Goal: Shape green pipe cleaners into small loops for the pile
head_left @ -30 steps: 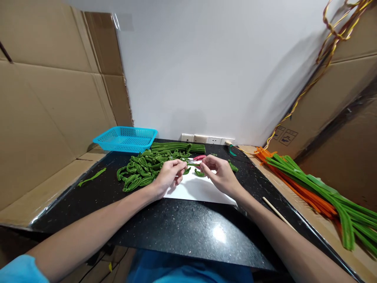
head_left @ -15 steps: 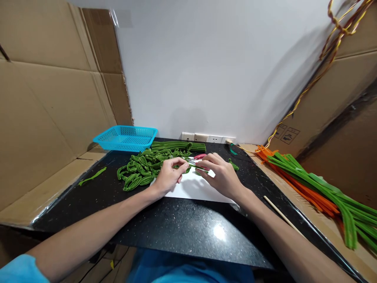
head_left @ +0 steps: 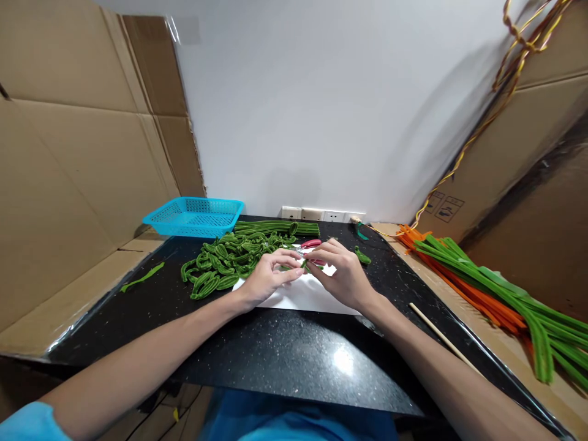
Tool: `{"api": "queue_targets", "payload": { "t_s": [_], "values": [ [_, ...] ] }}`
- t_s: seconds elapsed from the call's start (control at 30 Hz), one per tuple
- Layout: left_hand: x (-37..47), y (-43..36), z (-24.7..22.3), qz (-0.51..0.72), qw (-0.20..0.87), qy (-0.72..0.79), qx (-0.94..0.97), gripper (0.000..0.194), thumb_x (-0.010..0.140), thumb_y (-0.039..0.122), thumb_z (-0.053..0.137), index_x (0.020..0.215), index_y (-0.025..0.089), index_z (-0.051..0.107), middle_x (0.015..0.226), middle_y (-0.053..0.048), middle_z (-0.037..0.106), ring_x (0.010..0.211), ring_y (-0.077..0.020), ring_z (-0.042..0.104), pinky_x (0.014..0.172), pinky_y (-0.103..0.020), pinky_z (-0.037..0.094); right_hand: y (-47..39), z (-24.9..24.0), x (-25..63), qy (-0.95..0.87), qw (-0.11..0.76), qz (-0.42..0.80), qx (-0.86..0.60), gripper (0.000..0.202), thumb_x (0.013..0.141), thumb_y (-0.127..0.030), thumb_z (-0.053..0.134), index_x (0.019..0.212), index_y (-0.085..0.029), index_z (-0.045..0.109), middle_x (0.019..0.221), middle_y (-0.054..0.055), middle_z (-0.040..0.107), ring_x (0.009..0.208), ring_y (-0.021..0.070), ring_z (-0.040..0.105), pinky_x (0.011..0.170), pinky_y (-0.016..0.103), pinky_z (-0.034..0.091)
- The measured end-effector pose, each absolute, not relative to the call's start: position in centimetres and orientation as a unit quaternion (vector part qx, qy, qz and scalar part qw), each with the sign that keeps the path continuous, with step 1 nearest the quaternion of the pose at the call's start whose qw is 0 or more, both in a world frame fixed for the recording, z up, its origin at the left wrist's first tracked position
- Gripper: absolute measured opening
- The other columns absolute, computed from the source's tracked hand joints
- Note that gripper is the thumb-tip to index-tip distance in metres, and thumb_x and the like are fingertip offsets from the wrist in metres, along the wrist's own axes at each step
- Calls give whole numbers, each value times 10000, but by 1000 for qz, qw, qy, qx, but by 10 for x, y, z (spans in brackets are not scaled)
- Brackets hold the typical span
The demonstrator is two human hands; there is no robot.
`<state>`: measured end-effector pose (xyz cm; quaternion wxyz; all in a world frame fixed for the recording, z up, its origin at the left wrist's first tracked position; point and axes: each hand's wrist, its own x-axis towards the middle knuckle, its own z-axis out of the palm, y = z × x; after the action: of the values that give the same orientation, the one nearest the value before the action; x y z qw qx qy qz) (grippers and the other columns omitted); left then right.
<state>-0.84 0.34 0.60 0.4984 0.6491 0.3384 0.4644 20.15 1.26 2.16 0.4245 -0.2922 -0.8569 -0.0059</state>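
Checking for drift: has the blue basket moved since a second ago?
No. The basket still sits at the counter's back left corner, beside the cardboard.

Green looped pieces [head_left: 220, 264] heap on the black speckled surface [head_left: 285, 349], beside a white sheet [head_left: 298, 295], pink-handled scissors [head_left: 311, 244], a turquoise mesh basket [head_left: 195, 215], and orange stems [head_left: 463, 288].
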Motion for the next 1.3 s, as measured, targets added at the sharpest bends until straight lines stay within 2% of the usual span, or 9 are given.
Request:
{"api": "queue_targets", "payload": {
  "t_s": [0.03,0.1,0.2,0.4,0.53,0.63,0.9,1.13,1.3],
  "values": [
    [-9,4,6,468,493,323,658,250,761,397,843,831,159,812,1298,-141,642,1140,-267,648,882,-359,572,12,23,201,-850,438,22,-290,111,955,-178,656,978,-206,761,941,76,736,868,205,618,707,324,520],
    [-10,4,7,470,484,295,677,171,792,345,833,847,184,827,1345,-129,652,1287,-286,586,1133,-448,428,12,25,200,-837,458,83,-289,110,938,-187,677,983,-208,775,963,83,733,821,190,617,658,306,511],
    [-10,2,9,464,481,273,692,122,834,312,804,882,205,836,1417,-113,638,1363,-290,543,1217,-483,309,11,27,200,-814,468,178,-293,114,925,-223,695,984,-210,792,1029,94,732,845,189,639,655,299,509],
    [-9,1,9,453,493,285,686,189,831,354,798,864,169,825,1292,-134,713,1249,-290,617,1150,-443,357,12,30,200,-787,441,285,-323,135,897,-297,724,905,-193,809,920,88,760,877,215,655,669,306,482],
    [-9,0,9,437,528,298,665,238,820,392,790,828,154,801,956,-75,741,956,-210,642,929,-334,438,14,29,197,-757,426,354,-346,195,860,-347,754,841,-157,796,865,83,754,775,190,644,682,314,499],
    [-9,-1,10,423,567,321,630,249,795,401,796,808,152,791,827,-41,699,820,-162,585,797,-282,410,15,27,196,-742,420,390,-347,216,839,-361,770,812,-147,778,845,70,736,744,174,644,690,307,517],
    [-5,-1,7,398,572,340,632,367,783,503,812,793,137,789,833,-78,737,795,-158,603,775,-280,426,16,24,196,-779,412,338,-332,137,861,-289,729,854,-156,762,851,56,735,748,167,662,671,281,538],
    [-6,0,6,387,662,319,557,411,767,485,847,902,136,677,898,-94,759,867,-183,687,862,-312,465,17,24,201,-807,385,285,-344,140,876,-248,698,854,-155,800,776,52,738,696,157,646,633,268,511],
    [-7,1,6,375,664,312,567,386,791,461,837,898,141,649,927,-97,757,871,-174,686,840,-301,458,15,27,200,-807,390,286,-338,126,862,-241,703,831,-154,789,742,43,724,641,137,608,594,259,484]
  ]
}}
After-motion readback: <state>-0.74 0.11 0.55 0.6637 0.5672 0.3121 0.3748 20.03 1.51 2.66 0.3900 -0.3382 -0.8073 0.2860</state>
